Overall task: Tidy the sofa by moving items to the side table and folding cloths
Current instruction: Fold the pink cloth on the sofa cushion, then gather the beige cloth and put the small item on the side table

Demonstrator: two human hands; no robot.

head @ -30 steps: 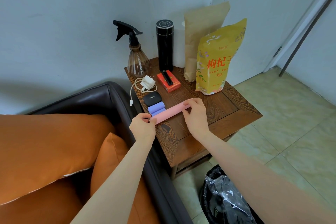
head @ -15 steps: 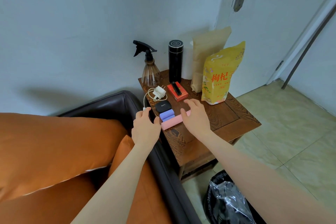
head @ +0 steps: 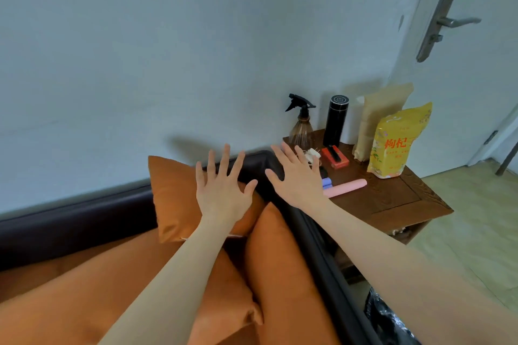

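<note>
A pink bar-shaped item (head: 347,187) lies on the wooden side table (head: 392,202) beside a purple item (head: 326,182). My left hand (head: 222,187) hovers with fingers spread over an orange cushion (head: 173,196) on the dark sofa (head: 280,168). Over the sofa's corner and the table's near edge, my right hand (head: 297,176) is also spread wide and holds nothing. It hides a black case and part of a white charger (head: 312,154).
On the table stand a spray bottle (head: 301,126), a black flask (head: 335,120), a red box (head: 335,157), a brown paper bag (head: 378,120) and a yellow bag (head: 398,143). A black bin bag (head: 392,319) sits on the floor. A door (head: 462,36) is behind.
Both hands let go of the pink item, which stays on the table, and pulled back left toward the sofa with fingers spread. My view swung left and up.
</note>
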